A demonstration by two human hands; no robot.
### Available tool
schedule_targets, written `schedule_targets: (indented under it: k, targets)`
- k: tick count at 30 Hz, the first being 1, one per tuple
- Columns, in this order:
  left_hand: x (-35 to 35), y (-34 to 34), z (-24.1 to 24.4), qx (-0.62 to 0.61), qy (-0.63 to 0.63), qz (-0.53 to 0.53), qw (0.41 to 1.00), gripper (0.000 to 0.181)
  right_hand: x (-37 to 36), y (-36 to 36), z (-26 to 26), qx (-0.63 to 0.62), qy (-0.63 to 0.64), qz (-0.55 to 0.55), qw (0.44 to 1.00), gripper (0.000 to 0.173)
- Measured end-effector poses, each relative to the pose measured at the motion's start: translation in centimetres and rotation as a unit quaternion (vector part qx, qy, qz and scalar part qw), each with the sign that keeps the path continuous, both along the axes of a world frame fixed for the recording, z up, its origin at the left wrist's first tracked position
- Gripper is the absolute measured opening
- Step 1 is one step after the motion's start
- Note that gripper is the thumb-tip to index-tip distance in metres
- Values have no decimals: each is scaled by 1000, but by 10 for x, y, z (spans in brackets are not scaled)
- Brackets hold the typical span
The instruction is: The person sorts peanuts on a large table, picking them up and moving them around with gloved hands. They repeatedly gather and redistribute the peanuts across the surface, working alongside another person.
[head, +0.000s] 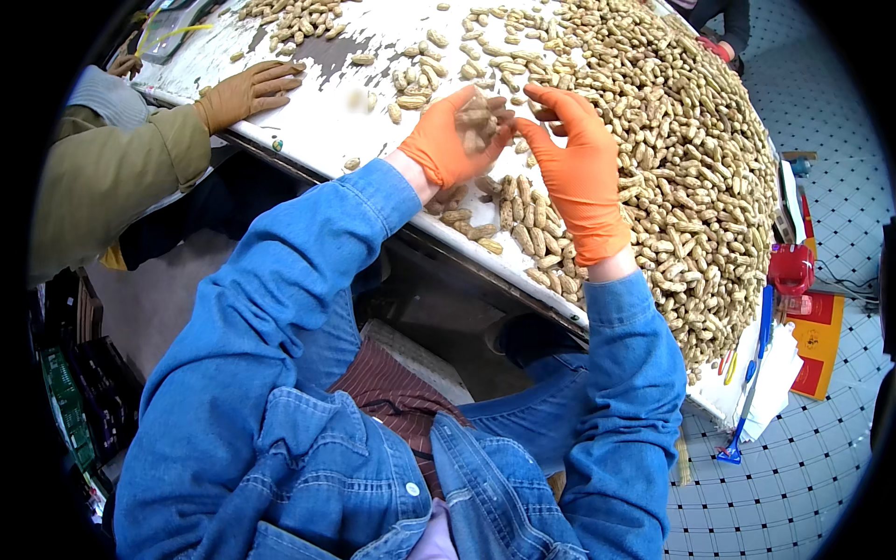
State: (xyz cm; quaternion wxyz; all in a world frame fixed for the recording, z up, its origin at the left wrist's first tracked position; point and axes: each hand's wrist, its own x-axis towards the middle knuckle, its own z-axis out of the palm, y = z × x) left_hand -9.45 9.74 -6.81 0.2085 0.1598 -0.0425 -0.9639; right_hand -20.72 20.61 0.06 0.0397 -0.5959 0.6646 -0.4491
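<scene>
My left hand [451, 140], in an orange glove, is turned palm up and cups several unshelled peanuts [476, 120], which look blurred. Close to its fingertips is my right hand [577, 161], also gloved in orange, thumb and fingers apart with no peanut visible between them. Below both hands, a small group of peanuts [528, 213] lies along the near edge of the white table [329, 143]. A large heap of peanuts [700, 168] spreads beyond my right hand. Loose peanuts [420, 77] are scattered past my left hand.
At left, another person's brown-gloved hand [248, 94] rests on the table. A further peanut pile [297, 17] lies at the far left. Near the right corner are a blue-handled tool [752, 378], white paper [773, 378] and a red container [792, 269]. Another person's red-gloved hand [714, 49] shows at top right.
</scene>
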Motion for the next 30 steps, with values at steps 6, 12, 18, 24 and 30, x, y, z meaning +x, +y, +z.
schedule_targets:
  k: [6,12,18,24,30]
  targets:
    - [7,-25,1,34,27,53,998,40,19,29,-17,263,131,123,948,21]
    - [11,-33,4,24,55,41,997,39,44,33,-34,337,190,88,918,18]
    - [16,-42,10,16,66,54,996,36,45,42,-44,278,87,95,952,15]
    - [20,-44,11,8,66,50,997,35,34,38,-43,346,78,104,929,16]
    - [9,-15,24,-67,-106,54,991,40,-11,23,-11,187,35,-34,981,21]
